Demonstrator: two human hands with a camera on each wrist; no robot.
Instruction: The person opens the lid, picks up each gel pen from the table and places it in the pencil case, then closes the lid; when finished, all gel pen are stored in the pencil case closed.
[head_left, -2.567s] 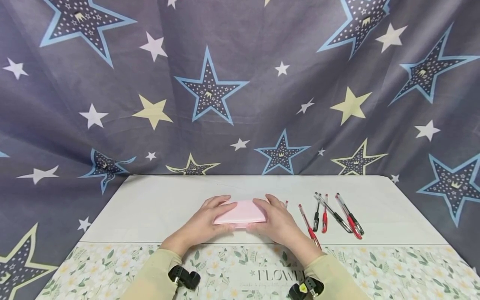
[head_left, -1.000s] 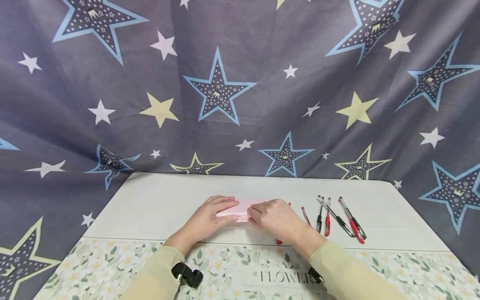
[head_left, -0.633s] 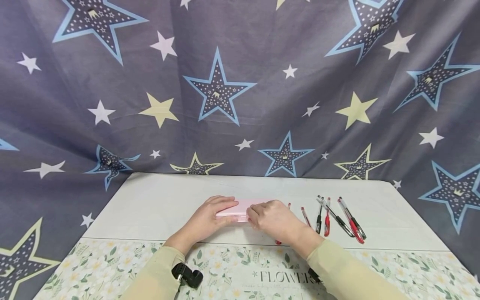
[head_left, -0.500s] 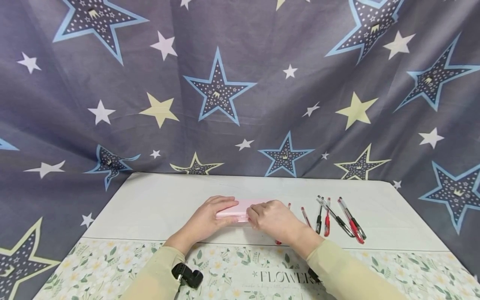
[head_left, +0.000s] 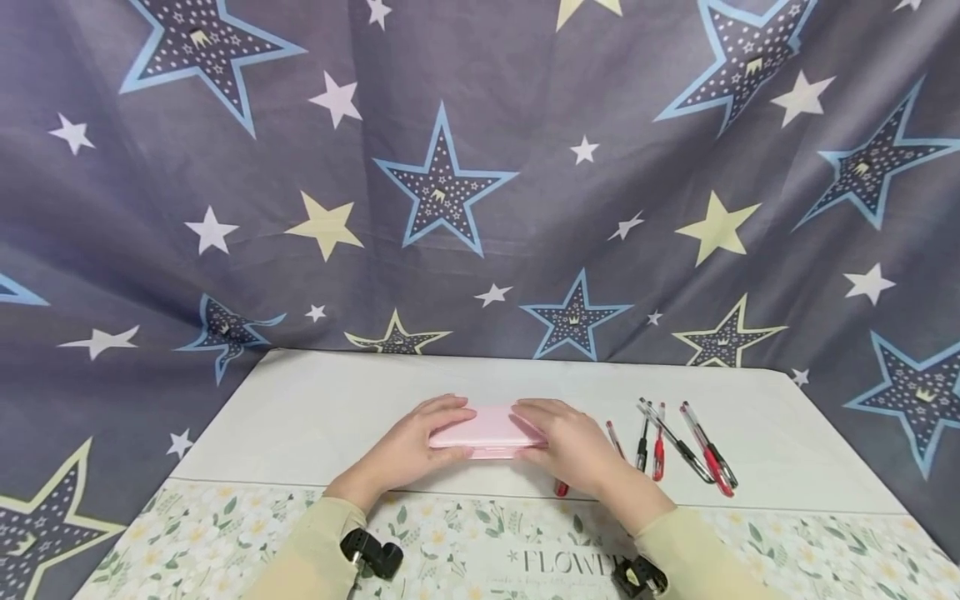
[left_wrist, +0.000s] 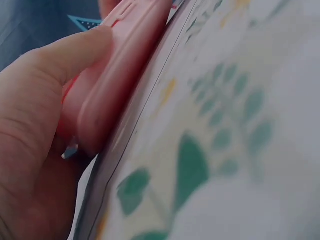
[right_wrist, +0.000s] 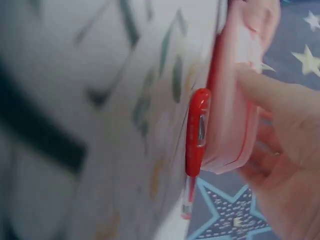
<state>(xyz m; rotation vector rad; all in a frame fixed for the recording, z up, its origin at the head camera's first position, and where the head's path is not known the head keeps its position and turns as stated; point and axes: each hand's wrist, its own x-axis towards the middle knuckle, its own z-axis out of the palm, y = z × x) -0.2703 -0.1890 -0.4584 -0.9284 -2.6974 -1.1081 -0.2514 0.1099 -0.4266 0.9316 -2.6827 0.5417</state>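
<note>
A pink pencil case (head_left: 487,427) lies lengthwise between both hands on the white part of the table, its lid down over the base. My left hand (head_left: 408,442) grips the left end, thumb along the front and fingers over the top. At the right end my right hand (head_left: 573,442) holds it the same way. In the left wrist view the left thumb (left_wrist: 75,55) presses the front side of the case (left_wrist: 125,70), near a small raised clasp. A red pen (right_wrist: 196,132) lies right beside the case in the right wrist view, mostly hidden under the right hand in the head view.
Several red and black pens (head_left: 708,450) lie on the right of the white table surface (head_left: 330,400). Another red pen (head_left: 615,438) lies just beyond the right hand. A flowered mat (head_left: 450,533) covers the near edge. A star-patterned curtain (head_left: 525,225) hangs behind.
Half a second ago the right hand's fingers were bunched at the case's front right; they have since moved outward and spread round its right end. The left hand keeps its grip.
</note>
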